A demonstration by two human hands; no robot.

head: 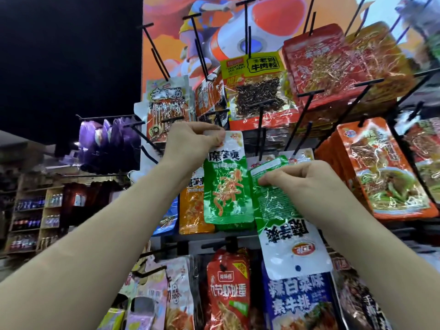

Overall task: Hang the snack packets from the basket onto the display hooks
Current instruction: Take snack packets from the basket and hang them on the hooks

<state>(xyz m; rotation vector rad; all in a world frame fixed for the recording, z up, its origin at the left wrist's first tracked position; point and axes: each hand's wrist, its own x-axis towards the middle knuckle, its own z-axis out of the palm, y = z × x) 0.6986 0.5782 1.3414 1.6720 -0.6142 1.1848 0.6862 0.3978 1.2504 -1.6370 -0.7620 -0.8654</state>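
Observation:
My left hand [190, 141] pinches the white top edge of an upright green snack packet [226, 184], held up in front of the display rack. My right hand [307, 182] grips a second green and white packet [283, 229], which hangs upside down with its white hole end pointing down. A black display hook [260, 129] sticks out just above and between the two packets. The basket is not in view.
The rack is full of hung packets: a yellow one [257, 86] above, red ones [316, 65] at upper right, orange ones [381, 167] to the right, an orange-yellow one [192, 210] at left, red [228, 289] and blue [300, 303] below. Shop shelves [35, 220] stand far left.

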